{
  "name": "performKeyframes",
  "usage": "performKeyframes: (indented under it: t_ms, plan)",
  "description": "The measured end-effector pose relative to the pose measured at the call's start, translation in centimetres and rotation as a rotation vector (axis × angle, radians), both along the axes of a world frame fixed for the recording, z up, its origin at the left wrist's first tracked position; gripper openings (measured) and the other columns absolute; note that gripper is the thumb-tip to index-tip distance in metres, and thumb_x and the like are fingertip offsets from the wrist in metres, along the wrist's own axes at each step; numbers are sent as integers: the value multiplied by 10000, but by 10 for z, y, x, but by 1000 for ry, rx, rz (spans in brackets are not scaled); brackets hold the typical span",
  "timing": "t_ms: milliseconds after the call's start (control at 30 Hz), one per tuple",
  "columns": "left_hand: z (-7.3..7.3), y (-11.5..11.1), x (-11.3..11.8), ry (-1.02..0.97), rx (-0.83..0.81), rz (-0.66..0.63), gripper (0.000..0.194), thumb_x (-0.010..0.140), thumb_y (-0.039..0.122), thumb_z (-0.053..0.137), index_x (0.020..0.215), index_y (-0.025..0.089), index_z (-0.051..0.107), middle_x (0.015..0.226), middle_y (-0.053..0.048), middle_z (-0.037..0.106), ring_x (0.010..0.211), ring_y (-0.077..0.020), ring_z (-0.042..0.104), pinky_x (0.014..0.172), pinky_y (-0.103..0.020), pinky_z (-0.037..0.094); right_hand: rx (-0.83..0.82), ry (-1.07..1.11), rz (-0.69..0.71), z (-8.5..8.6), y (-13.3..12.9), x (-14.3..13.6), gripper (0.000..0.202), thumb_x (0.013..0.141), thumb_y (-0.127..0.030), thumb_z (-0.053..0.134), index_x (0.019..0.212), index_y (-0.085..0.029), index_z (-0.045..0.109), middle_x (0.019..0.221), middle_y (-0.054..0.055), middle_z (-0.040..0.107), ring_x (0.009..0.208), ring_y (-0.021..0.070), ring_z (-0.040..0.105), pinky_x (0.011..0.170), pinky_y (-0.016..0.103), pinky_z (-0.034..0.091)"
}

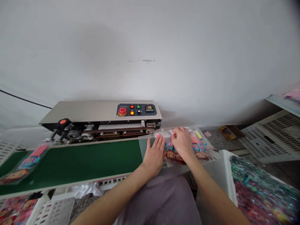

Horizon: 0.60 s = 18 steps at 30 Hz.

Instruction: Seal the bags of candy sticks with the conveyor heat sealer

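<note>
My left hand (154, 154) lies with its fingers stretched out on the left side of a row of clear plastic packets (200, 154). The packets carry printed cartoon faces and hold pink, blue and yellow pieces. Closed in a pinch, my right hand (182, 142) is at the top edge of one packet, its fingertips by a pink piece. The packets rest on a clear sheet at the right end of a green conveyor belt (93, 159). A band sealing machine (100, 114) with lit buttons and a display stands behind the belt.
Another filled packet (25, 162) lies at the belt's left end. To the right, a white foam box (227, 172) holds many shiny packets. White plastic crates (272, 137) stand at the far right, and a perforated crate (52, 207) sits below the belt at left.
</note>
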<state>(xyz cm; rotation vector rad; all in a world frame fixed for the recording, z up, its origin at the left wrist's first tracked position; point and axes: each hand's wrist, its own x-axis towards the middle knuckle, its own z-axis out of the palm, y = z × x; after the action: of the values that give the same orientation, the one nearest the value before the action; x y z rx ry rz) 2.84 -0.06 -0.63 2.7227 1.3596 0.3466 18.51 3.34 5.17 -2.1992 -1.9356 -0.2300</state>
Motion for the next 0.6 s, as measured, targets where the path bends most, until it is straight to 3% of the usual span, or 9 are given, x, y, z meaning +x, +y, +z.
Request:
performKeyframes:
  t_ms: [200,367,467,600]
  plan:
    - [4,10,-39,40,27,-170,513,1039,265,283,1530,142,369,1636,-123,286,1539,-253,176,1216,-627,140,20,35,35,-7,-2,-4,141,872,-159,529,874,-191,666,1014,93,646,1005,262,498,843,362,322]
    - [10,11,-62,74,19,-170,536,1003,187,291,1530,124,360,1638,-143,266,1537,-266,181,1205,-640,148,-7,7,62,-12,-3,-22,165,881,-161,533,930,-182,689,1068,114,645,1051,276,487,874,390,308]
    - [18,8,-79,94,-3,-106,523,988,157,301,1498,143,415,1608,-146,346,1500,-285,293,1190,-666,162,-17,6,73,-11,-1,-35,155,892,-173,536,916,-178,688,1050,115,647,1049,277,488,853,388,310]
    - [37,5,-88,83,14,122,462,962,143,375,1400,118,520,1492,-186,513,1386,-357,458,1152,-702,213,12,92,89,-5,2,-42,181,940,-220,505,907,-192,680,999,87,658,1008,258,509,827,365,321]
